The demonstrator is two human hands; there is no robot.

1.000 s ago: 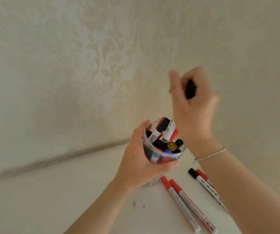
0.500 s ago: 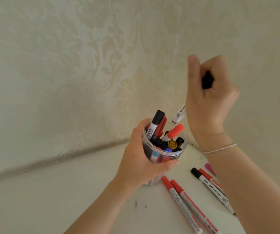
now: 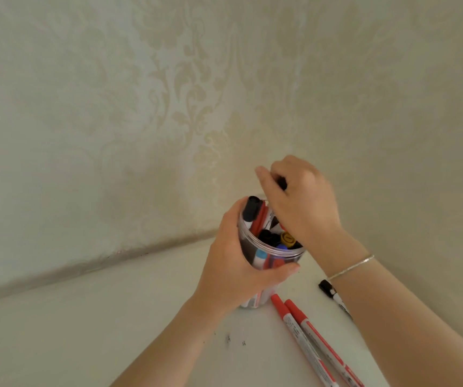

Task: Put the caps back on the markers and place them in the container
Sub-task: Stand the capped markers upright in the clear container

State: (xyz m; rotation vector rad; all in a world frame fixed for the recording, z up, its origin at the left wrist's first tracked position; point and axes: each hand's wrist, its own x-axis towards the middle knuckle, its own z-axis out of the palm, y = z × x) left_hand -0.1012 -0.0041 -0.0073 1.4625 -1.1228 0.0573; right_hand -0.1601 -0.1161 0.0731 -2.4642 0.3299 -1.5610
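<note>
Two red markers (image 3: 307, 340) lie capped on the counter (image 3: 85, 331), just beside the jar (image 3: 255, 254). Left hand (image 3: 233, 270) wraps the marker-filled jar. Right hand (image 3: 301, 201), above its rim, curls around a black marker (image 3: 282, 182).

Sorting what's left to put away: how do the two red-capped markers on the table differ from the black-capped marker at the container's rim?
The two red-capped markers lie flat on the table; the black-capped marker stands tilted inside the container, which the left hand grips. Their caps are red; its cap is black. They lie side by side, untouched, outside the container; it is already stowed. All have caps on and pale barrels.
</note>
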